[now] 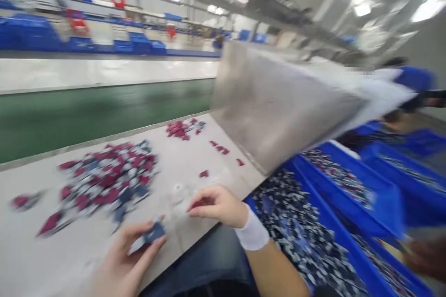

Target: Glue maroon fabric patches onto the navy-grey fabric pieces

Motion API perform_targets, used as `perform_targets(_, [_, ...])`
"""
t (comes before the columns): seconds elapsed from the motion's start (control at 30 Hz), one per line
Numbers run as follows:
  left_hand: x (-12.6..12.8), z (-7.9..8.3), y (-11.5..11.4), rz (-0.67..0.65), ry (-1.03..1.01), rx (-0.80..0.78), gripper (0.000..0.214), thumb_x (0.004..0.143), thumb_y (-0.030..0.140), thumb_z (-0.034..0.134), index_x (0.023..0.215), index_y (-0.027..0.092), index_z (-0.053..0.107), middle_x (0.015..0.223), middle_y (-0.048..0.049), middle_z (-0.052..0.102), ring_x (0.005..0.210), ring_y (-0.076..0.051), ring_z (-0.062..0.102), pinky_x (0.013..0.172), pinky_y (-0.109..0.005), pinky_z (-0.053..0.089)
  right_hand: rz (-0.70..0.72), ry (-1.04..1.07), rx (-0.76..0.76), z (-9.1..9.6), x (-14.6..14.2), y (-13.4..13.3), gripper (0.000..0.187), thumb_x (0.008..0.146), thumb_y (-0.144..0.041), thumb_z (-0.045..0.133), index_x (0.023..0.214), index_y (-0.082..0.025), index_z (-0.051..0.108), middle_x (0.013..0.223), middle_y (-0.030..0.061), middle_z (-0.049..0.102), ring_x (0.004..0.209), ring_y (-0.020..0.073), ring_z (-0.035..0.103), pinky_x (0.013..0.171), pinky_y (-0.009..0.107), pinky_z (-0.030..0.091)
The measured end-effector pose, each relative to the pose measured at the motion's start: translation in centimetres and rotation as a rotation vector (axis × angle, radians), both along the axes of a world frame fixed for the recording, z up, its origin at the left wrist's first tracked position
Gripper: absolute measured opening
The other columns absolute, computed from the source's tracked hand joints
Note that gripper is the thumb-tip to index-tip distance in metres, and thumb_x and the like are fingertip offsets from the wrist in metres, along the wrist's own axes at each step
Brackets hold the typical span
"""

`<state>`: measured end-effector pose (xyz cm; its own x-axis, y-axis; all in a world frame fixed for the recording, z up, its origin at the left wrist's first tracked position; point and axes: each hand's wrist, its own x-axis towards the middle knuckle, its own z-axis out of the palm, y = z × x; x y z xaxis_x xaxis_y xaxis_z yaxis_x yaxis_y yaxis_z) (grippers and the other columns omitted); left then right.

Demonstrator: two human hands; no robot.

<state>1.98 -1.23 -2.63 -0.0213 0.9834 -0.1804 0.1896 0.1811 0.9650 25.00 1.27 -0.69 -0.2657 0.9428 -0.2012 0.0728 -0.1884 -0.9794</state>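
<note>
My left hand (pixel 127 253) pinches a small blue-grey flat piece (pixel 155 232) between thumb and fingers, just above the pale worktop (pixel 181 169). To its right, my right hand (pixel 218 206), with a white wristband (pixel 252 229), has its fingertips closed low over the board. A bit of maroon (pixel 198 204) shows at those fingers, apparently a small flat piece held there. Beyond my left hand spreads a pile of maroon, white and blue-grey pieces (pixel 111 171). Near my right hand lies a single maroon piece (pixel 204 173). Motion blur hides finer detail.
A smaller maroon heap (pixel 179 129) lies farther back. A grey metal panel (pixel 272 97) rises along the board's right side. Blue bins (pixel 351 185) full of small pieces stand at the right, with a person (pixel 416 79) behind them. A green strip (pixel 104 106) runs beyond the board.
</note>
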Motion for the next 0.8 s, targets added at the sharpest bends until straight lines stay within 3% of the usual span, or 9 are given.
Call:
perform_targets(0.07, [0.7,0.3,-0.2,0.027,-0.086,0.007,0.032,0.072,0.044,0.079,0.086,0.022,0.061,0.102,-0.0052,0.071,0.106,-0.027,0.068,0.080,-0.037,0.063,0.057,0.085,-0.052,0.2,-0.9,-0.7,0.038,0.080,-0.051,0.072,0.098,-0.017,0.072,0.071,0.0001,0.070,0.058,0.0111,0.061,0.058,0.025,0.049])
perform_targets(0.13, [1.3,0.2,0.1,0.029,-0.158,0.076,0.029,0.073,0.039,0.079,0.087,0.021,0.061,0.115,-0.0072,0.065,0.103,-0.023,0.068,0.075,-0.031,0.062,0.076,0.147,-0.077,0.1,-1.4,-1.0,0.034,0.086,-0.046,0.069,0.108,-0.020,0.067,0.078,0.0001,0.073,0.065,0.0103,0.063,0.066,0.025,0.051])
perform_targets(0.27, [1.6,-0.6,0.4,0.034,-0.157,0.198,0.024,0.074,0.027,0.079,0.088,0.021,0.061,0.103,-0.0040,0.060,0.091,-0.016,0.066,0.066,-0.023,0.058,0.111,0.188,-0.144,0.3,-2.1,-1.2,0.017,0.095,-0.038,0.061,0.098,-0.024,0.052,0.085,0.0000,0.077,0.077,0.0106,0.068,0.075,0.025,0.052])
perform_targets(0.43, [1.5,-1.5,0.0,0.001,-0.090,0.347,0.023,0.077,0.010,0.071,0.094,0.023,0.061,0.098,-0.0020,0.061,0.098,-0.015,0.062,0.079,-0.024,0.056,0.129,0.147,-0.187,0.5,-3.1,-1.1,0.020,0.095,-0.039,0.061,0.091,-0.023,0.050,0.083,0.0012,0.076,0.078,0.0131,0.069,0.076,0.028,0.054])
perform_targets(0.8, [1.0,-1.6,0.3,-0.122,0.155,0.598,0.032,0.080,0.013,0.075,0.108,0.021,0.062,0.105,-0.0040,0.065,0.102,-0.015,0.062,0.089,-0.026,0.055,0.111,0.100,-0.203,0.2,-3.3,-0.1,0.019,0.095,-0.037,0.060,0.088,-0.020,0.054,0.071,-0.0011,0.068,0.068,0.0114,0.062,0.067,0.025,0.050])
